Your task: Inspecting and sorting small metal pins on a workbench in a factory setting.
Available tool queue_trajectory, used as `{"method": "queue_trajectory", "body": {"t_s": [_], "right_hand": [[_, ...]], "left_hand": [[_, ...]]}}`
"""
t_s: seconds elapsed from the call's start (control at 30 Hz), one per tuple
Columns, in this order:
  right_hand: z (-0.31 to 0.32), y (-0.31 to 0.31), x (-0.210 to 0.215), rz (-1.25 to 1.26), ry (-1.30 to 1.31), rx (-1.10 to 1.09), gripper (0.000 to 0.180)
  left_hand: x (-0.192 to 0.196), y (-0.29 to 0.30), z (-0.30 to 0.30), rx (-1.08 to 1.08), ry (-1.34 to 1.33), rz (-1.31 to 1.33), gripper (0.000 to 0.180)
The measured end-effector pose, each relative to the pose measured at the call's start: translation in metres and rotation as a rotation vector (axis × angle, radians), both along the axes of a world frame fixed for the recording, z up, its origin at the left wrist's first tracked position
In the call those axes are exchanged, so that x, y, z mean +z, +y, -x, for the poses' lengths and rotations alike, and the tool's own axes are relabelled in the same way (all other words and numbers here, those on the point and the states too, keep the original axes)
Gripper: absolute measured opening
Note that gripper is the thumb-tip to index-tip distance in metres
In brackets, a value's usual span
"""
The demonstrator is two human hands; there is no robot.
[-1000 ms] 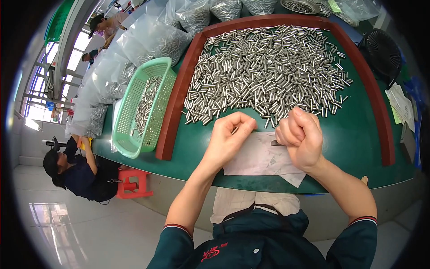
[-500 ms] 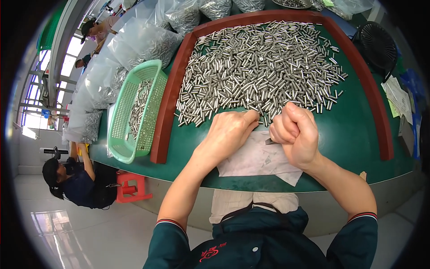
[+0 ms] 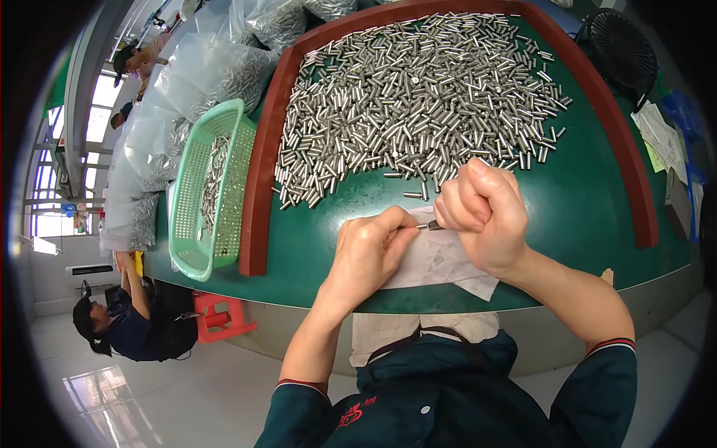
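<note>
Between thumb and fingertips, my left hand (image 3: 371,250) pinches a small silver metal pin (image 3: 422,227) over a stained pale cloth (image 3: 441,261). My right hand (image 3: 487,216) is closed like a fist around a tool, mostly hidden by the fingers. Its dark tip (image 3: 435,225) pokes out toward the pin and meets or nearly meets its end; I cannot tell which. Beyond my hands, a broad heap of similar metal pins (image 3: 418,97) covers the green tabletop (image 3: 597,216), a few lying loose at its near edge.
A dark red raised border (image 3: 258,224) frames the heap. Left of it stands a green perforated basket (image 3: 246,157) with more pins. Clear plastic bags of pins (image 3: 224,75) line the far left. A black fan (image 3: 618,52) and papers (image 3: 661,134) are at right. Another person (image 3: 127,313) sits left.
My left hand has drawn back from the heap's near edge toward me, now visibly pinching a pin near the tool tip. My right hand stays closed; the whole view has shifted slightly.
</note>
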State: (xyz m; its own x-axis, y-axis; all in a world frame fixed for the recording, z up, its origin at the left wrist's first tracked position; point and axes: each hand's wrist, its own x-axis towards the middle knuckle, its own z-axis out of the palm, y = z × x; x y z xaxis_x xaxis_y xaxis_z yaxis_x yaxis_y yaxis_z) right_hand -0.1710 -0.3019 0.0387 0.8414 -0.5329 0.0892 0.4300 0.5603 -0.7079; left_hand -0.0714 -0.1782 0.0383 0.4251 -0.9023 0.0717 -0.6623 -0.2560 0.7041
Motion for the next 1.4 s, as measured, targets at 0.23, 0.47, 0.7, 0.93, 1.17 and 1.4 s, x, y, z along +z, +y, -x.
{"method": "queue_trajectory", "body": {"t_s": [0.23,0.47,0.7,0.93,1.17,1.4], "right_hand": [[0.000,0.002,0.000,-0.019,-0.006,-0.013,0.042],[0.000,0.001,-0.001,-0.052,-0.037,0.008,0.043],[0.000,0.001,0.001,-0.059,-0.027,0.018,0.044],[-0.001,0.001,0.001,0.034,0.006,0.006,0.042],[-0.002,0.003,-0.001,0.031,0.021,0.006,0.041],[-0.003,0.010,-0.001,0.150,0.077,-0.012,0.041]], "left_hand": [[0.002,0.001,0.002,0.010,-0.045,-0.054,0.008],[0.000,0.002,0.002,0.017,-0.052,-0.031,0.007],[-0.006,0.002,0.001,0.022,-0.019,0.052,0.005],[-0.008,0.002,0.001,0.022,-0.004,0.065,0.005],[-0.008,0.003,0.000,0.012,-0.011,0.070,0.005],[-0.007,0.004,-0.001,0.012,0.016,0.061,0.005]]}}
